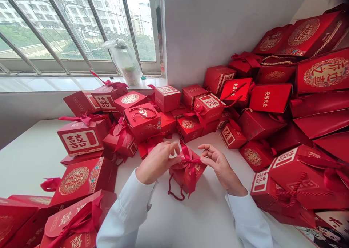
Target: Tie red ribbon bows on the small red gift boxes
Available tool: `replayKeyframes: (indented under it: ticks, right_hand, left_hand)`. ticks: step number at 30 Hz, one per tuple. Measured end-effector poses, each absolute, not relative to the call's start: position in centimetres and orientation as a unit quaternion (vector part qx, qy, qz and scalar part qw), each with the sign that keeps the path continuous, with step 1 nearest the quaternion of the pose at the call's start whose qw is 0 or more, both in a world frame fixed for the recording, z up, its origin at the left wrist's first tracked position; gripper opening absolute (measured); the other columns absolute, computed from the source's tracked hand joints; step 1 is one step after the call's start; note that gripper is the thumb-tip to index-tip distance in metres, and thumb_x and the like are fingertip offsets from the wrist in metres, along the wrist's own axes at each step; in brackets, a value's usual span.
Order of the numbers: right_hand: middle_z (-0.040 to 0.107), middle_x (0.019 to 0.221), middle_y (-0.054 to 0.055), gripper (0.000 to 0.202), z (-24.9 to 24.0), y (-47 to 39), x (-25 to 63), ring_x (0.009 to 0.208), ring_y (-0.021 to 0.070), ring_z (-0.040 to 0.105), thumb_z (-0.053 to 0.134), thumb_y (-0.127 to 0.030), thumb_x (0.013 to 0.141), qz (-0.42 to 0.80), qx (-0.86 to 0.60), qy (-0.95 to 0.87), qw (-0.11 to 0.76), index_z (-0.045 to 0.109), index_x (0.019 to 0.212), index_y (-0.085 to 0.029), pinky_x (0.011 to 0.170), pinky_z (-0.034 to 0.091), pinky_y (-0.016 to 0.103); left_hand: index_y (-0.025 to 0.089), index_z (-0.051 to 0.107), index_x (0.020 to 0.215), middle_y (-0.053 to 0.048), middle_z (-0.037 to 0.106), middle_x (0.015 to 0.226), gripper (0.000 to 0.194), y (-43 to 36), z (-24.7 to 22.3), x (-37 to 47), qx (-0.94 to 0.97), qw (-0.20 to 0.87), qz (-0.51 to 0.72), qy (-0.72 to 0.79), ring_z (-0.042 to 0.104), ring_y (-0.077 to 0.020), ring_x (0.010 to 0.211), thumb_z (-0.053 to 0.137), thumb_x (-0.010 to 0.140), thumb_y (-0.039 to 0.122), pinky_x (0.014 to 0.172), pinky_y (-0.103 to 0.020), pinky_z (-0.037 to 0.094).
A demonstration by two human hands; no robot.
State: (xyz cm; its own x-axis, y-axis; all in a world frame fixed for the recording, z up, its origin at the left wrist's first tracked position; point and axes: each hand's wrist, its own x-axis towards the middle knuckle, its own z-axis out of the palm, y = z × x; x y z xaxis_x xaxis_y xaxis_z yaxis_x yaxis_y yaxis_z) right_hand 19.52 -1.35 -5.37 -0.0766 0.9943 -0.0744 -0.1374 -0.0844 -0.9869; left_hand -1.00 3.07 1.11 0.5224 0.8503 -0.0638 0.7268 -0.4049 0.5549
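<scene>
A small red gift box stands on the white table in the middle, with a red ribbon tied in a bow on its top and a twisted red cord handle hanging at its front left side. My left hand is at the left of the bow, thumb and index finger pinched on the ribbon. On the right, my right hand pinches the ribbon's other side between thumb and fingers.
Many red boxes are heaped behind and to the left. Larger red bags and boxes pile up on the right. A plastic-wrapped cup stands on the sill by the barred window. The white table shows in front.
</scene>
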Motion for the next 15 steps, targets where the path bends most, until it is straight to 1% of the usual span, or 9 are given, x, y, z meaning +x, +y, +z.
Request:
replayKeyframes:
  ticks: [3, 7, 12, 15]
  right_hand:
    - [0.053, 0.074, -0.003, 0.03, -5.3, -1.4, 19.5, 0.069, 0.0137, 0.051, 0.064, -0.033, 0.078, 0.572, -0.466, -0.46, 0.494, 0.056, 0.105, -0.022, 0.07, 0.039, 0.028]
    - [0.053, 0.072, -0.004, 0.03, -5.4, -1.4, 19.6, 0.07, 0.0134, 0.052, 0.065, -0.032, 0.078, 0.571, -0.473, -0.456, 0.493, 0.055, 0.104, -0.022, 0.07, 0.039, 0.027]
    - [0.054, 0.071, -0.005, 0.033, -5.7, -1.2, 19.6, 0.067, 0.0125, 0.052, 0.067, -0.033, 0.075, 0.577, -0.471, -0.449, 0.494, 0.055, 0.104, -0.023, 0.069, 0.04, 0.027]
    - [0.054, 0.07, -0.005, 0.036, -6.0, -1.1, 19.5, 0.067, 0.0133, 0.052, 0.068, -0.033, 0.074, 0.578, -0.47, -0.448, 0.494, 0.054, 0.105, -0.022, 0.068, 0.04, 0.028]
  left_hand:
    - [0.019, 0.064, 0.078, -0.002, 0.058, 0.079, 0.017, 2.8, 1.0, 0.4, 0.845, 0.256, 0.179, 0.435, 0.05, -0.0148, 0.074, 0.051, 0.086, 0.025, 0.067, -0.024, 0.037]
    - [0.021, 0.07, 0.079, -0.004, 0.062, 0.078, 0.016, 2.3, 0.3, 2.2, 0.844, 0.281, 0.167, 0.425, 0.051, -0.019, 0.081, 0.055, 0.085, 0.024, 0.069, -0.026, 0.037]
    - [0.018, 0.064, 0.068, -0.003, 0.062, 0.073, 0.018, 2.3, -0.1, 2.4, 0.85, 0.27, 0.143, 0.43, 0.048, -0.0177, 0.074, 0.056, 0.084, 0.021, 0.068, -0.028, 0.036]
    - [0.017, 0.062, 0.065, -0.002, 0.062, 0.073, 0.018, 2.7, -0.2, 2.1, 0.856, 0.26, 0.132, 0.427, 0.047, -0.0171, 0.072, 0.057, 0.083, 0.018, 0.069, -0.028, 0.035]
